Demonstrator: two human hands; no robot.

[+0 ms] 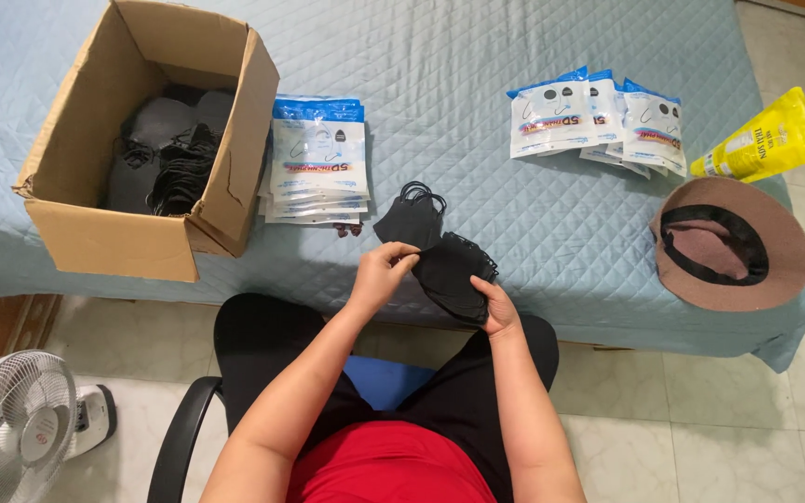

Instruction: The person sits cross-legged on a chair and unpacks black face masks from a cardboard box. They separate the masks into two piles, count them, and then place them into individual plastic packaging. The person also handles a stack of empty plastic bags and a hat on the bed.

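Observation:
My right hand (495,303) holds a stack of black face masks (451,272) from below, over the near edge of the bed. My left hand (382,272) pinches the top of that stack at its left corner. Another small pile of black masks (409,219) with ear loops lies on the blue quilt just beyond my hands. A stack of white and blue pouches (317,160) sits to the left of it. A second fanned group of pouches (600,119) lies farther right.
An open cardboard box (104,237) with more black masks stands at the left of the quilted bed (477,56). A brown hat (730,244) and a yellow bag (764,140) lie at the right. A white fan (13,428) stands on the tiled floor.

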